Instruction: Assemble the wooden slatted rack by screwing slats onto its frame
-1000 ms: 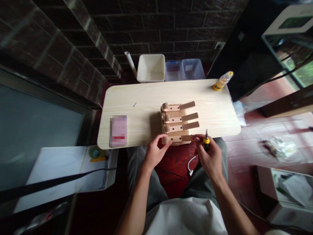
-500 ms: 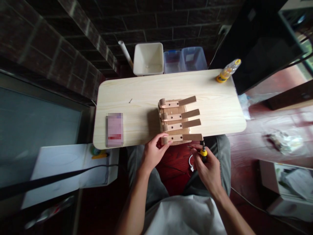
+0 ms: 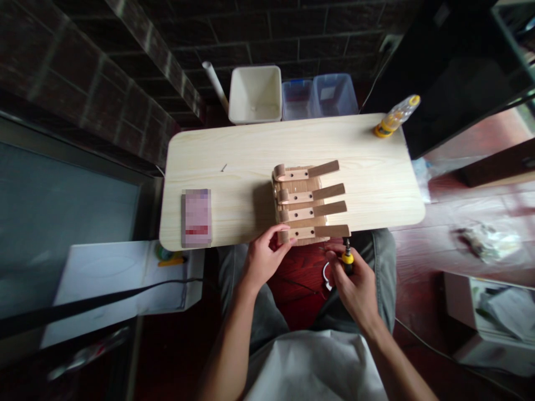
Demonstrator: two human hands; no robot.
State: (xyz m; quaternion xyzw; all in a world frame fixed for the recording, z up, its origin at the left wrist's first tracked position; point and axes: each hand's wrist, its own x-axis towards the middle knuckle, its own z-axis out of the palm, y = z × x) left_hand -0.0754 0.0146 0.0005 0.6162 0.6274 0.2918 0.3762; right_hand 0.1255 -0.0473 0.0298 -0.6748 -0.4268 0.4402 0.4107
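Several wooden strips, each with a curled left end and two dark holes, lie across a brown block (image 3: 307, 221) at the table's front edge. My left hand (image 3: 267, 253) pinches the curled end of the nearest wooden strip (image 3: 305, 233). Just right of the block, my right hand (image 3: 353, 275) is closed round a yellow and black screwdriver (image 3: 347, 258), its tip pointing up near that strip's right end. Thin pieces too small to make out show at my right fingertips.
On the pale table (image 3: 225, 217) are a pink packet (image 3: 197, 218), a small screw-like piece (image 3: 224, 167) and a clear bottle with a yellow base (image 3: 397, 117). Behind stand a white bin (image 3: 256, 94) and two clear bins (image 3: 334, 96).
The camera view has shifted slightly. Both hands keep nearly the same places and holds, with the screwdriver still beside the nearest strip's right end.
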